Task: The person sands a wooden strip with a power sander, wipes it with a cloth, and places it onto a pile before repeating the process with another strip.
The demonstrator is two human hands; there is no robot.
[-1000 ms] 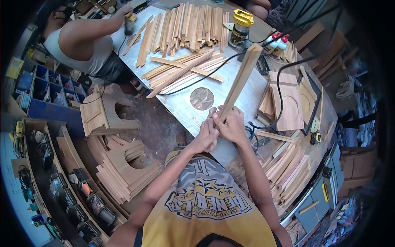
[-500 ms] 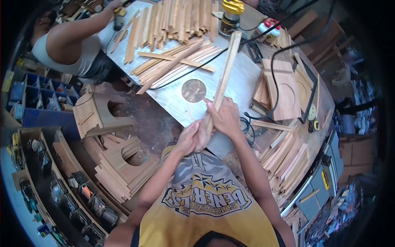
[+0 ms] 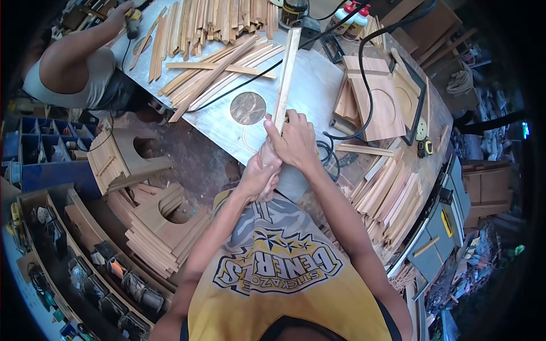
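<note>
A long, narrow wooden strip [image 3: 288, 71] slants up and away from me above the metal-topped table. My left hand [image 3: 259, 176] is closed round its near end, close to my shirt. Just above it, my right hand [image 3: 296, 141] wraps the strip from the right side, its thumb lying along the wood. The two hands touch or nearly touch. Fingers cover the strip's lower part, so whether anything else is in them is hidden. Behind the strip lies the bare metal sheet [image 3: 216, 128] with a round inset [image 3: 248, 108].
Wooden strips [image 3: 213, 23] lie piled at the table's far side, with more strips [image 3: 392, 196] at right. Black cable [image 3: 371, 108] crosses the table near wooden panels [image 3: 375, 102]. A tape measure [image 3: 425, 148] sits at right. Another person [image 3: 74, 74] holds a power tool [image 3: 133, 21] at far left.
My view has shifted, so the table and piles sit further left and higher. Both hands still hold the strip, which now stands a little more upright; my right hand has turned further over it.
</note>
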